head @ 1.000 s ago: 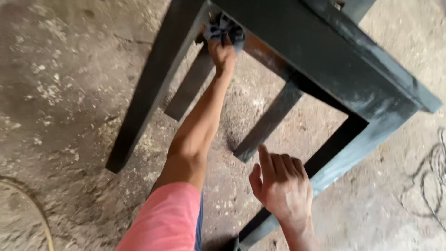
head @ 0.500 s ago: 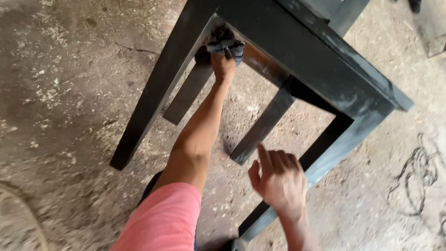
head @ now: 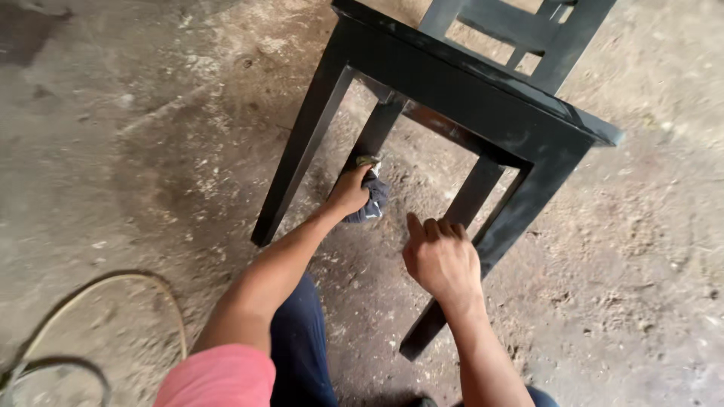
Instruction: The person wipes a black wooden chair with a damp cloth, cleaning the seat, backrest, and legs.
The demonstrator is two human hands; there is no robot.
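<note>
- Overhead, a black wooden chair (head: 483, 98) stands on a dusty concrete floor (head: 136, 136); its paint is dark and dull, with pale scuffs along the seat edge.
- Left hand (head: 348, 192) is closed around a crumpled dark grey cloth (head: 372, 200), pressing it against a rear leg (head: 375, 132) of the chair, low on that leg.
- Right hand (head: 443, 258) holds nothing: fingers loosely curled, index finger raised, resting near the front right leg (head: 498, 234); whether it touches the leg, cannot tell.
- Front left leg (head: 302, 154) stands just left of the cloth, apart from it.
- Around: a thin hose or cable (head: 113, 290) curves on the floor at lower left, well apart from the chair; a pink sleeve (head: 219, 377) and dark trousers (head: 302, 347) at the bottom edge.
- In the way: seat rail and front legs frame the gap through which the left arm reaches to the rear leg.
- Orientation: chair upright, backrest at the far side, front toward the person; legs run from the seat toward the floor, splaying in this view. The cloth has no clear long axis.
</note>
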